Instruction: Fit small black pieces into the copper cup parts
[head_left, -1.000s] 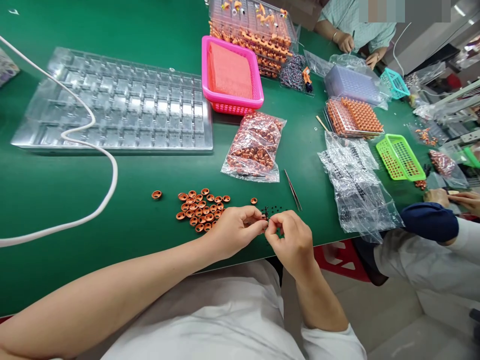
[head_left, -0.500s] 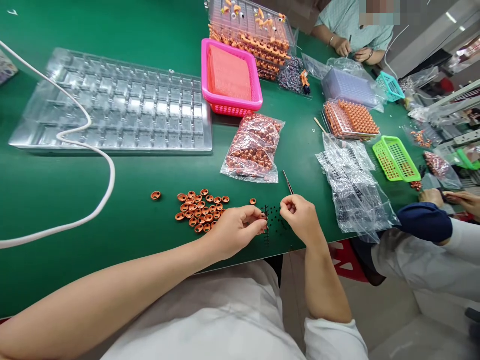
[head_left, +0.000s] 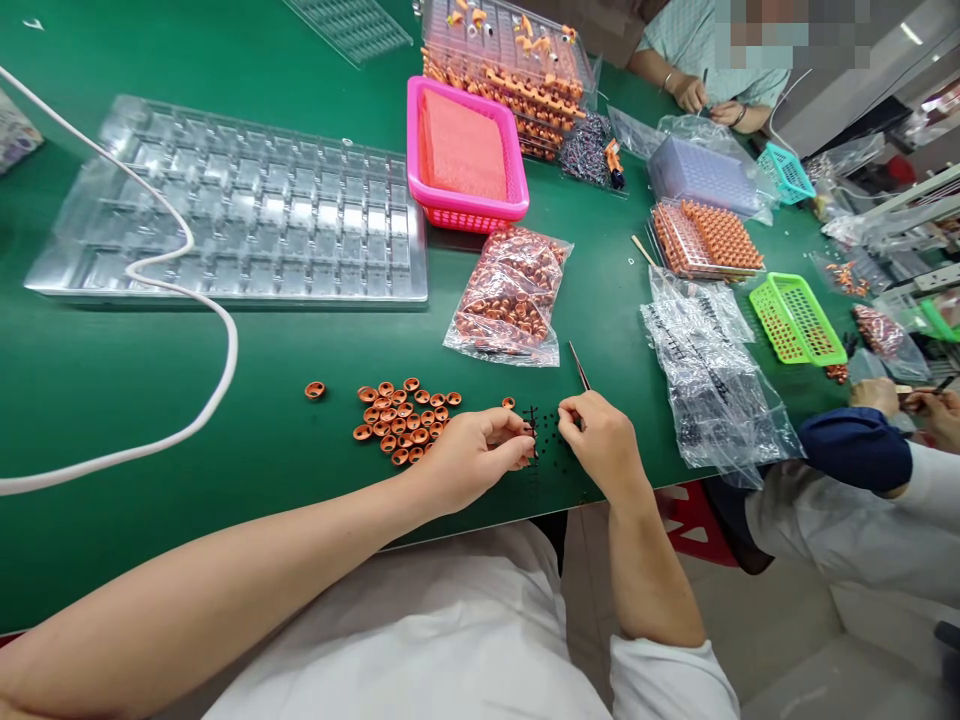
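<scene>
My left hand is closed in a pinch on a thin black plastic runner with short side branches, just over the green table. My right hand is closed around slim metal tweezers, one end of which sticks out beyond the fingers, away from me. Whether its fingertips also pinch a small part is too small to tell. Several tiny black pieces lie between the two hands. Left of my left hand is a loose group of copper-coloured cup-shaped rings; one ring sits apart, near the runner.
A clear bag of copper rings lies ahead, with a pink basket behind it. At left, a white cable crosses a clear compartment tray. Plastic bags and a green basket are at right, near a co-worker's sleeve.
The view has shifted slightly. Both my hands stay almost in place, the left still on the runner and the right on the tweezers. The co-worker's hands at right have moved a little.
</scene>
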